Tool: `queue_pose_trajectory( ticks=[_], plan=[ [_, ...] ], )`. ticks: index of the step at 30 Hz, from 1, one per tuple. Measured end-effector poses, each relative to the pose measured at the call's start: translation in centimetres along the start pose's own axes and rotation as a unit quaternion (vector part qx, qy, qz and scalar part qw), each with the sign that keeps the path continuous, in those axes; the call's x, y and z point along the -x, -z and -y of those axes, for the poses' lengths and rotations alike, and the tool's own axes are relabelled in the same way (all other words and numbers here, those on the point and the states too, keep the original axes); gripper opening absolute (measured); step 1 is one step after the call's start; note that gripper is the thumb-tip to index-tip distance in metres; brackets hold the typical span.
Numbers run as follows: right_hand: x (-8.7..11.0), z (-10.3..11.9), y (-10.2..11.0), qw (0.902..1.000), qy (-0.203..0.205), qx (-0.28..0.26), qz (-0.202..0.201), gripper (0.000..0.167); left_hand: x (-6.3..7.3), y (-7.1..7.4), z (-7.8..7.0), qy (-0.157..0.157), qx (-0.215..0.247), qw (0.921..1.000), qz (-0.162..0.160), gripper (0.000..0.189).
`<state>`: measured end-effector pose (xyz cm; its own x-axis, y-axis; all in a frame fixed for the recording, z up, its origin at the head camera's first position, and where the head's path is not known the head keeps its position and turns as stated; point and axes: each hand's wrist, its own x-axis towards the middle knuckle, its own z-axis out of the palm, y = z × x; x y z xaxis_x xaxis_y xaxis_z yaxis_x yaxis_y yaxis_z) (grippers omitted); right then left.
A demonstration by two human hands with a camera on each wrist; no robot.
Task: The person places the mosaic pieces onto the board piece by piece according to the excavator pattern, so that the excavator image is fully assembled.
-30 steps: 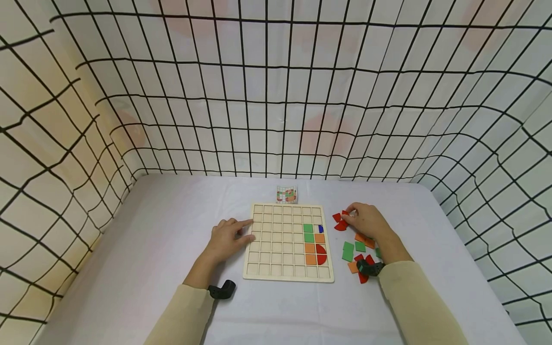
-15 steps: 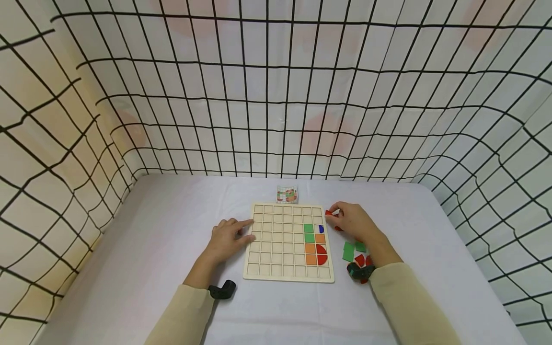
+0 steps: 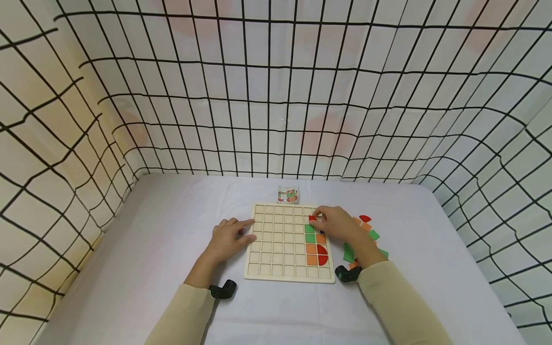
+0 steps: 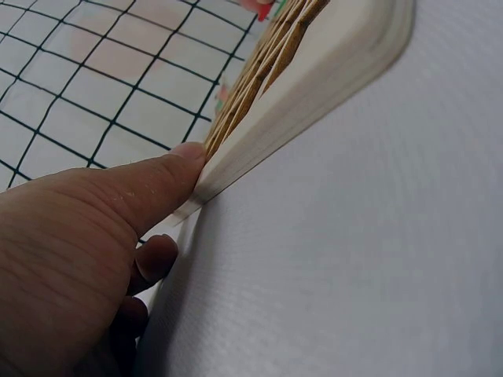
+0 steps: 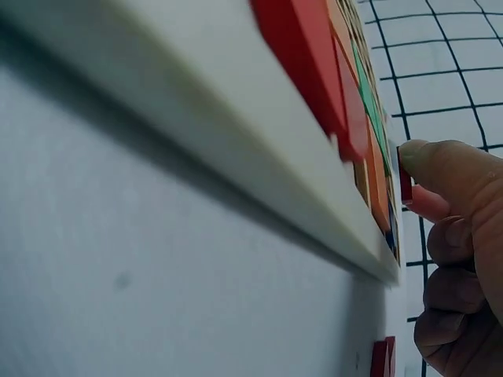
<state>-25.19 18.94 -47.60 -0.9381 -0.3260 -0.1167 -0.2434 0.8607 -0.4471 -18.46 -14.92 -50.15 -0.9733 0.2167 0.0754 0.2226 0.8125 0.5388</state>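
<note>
Right hand (image 3: 338,224): fingers pinching red piece (image 3: 312,218), upper right of board (image 3: 278,237). Left hand (image 3: 226,239): thumb and forefinger apart, touching board's left edge. Board: lower centre of frame. Card (image 3: 287,195): above it. Loose pieces (image 3: 373,235): lower right, partly behind right forearm (image 3: 364,247).

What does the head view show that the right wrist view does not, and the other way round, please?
Only the head view shows the left hand touching the left edge of the board, and the small printed card beyond it. Only the right wrist view shows the board's side face close up and the lower fingers of the right hand curled below its thumb. Both show that hand pinching a red piece, green pieces and orange pieces on the board, and the wire grid.
</note>
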Motion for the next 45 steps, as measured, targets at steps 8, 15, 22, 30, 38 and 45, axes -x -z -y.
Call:
queue_pose_trajectory(
  ticks=[8, 15, 22, 30, 38, 45],
  plan=[
    [-0.44, 0.44, -0.32, 0.9995, 0.028, 0.014, 0.001, 0.029, -0.1, 0.01, -0.03, 0.005, -0.007, 1.0, 0.005, 0.055],
    [-0.46, 0.43, -0.44, 0.9994, 0.032, 0.009, 0.007, 0.028, -0.11, -0.02, 0.0, 0.008, -0.005, 0.9999, 0.005, 0.055],
    [-0.05, 0.22, -0.36, 0.9998, 0.021, 0.0, 0.004, 0.025, -0.1, -0.12, 0.08, 0.006, -0.005, 1.0, 0.006, 0.055],
    [0.04, 0.15, -0.28, 0.9999, 0.013, -0.005, 0.003, 0.023, -0.11, -0.06, 0.03, 0.006, -0.006, 0.9999, 0.006, 0.055],
    [0.0, 0.19, -0.43, 0.9997, 0.021, 0.007, 0.002, 0.022, -0.08, -0.07, 0.03, 0.007, -0.002, 0.9999, 0.007, 0.055],
    [0.01, 0.21, -0.48, 0.9997, 0.022, 0.014, -0.002, 0.019, -0.11, -0.02, -0.02, 0.008, 0.0, 0.9999, 0.009, 0.055]
  ],
)
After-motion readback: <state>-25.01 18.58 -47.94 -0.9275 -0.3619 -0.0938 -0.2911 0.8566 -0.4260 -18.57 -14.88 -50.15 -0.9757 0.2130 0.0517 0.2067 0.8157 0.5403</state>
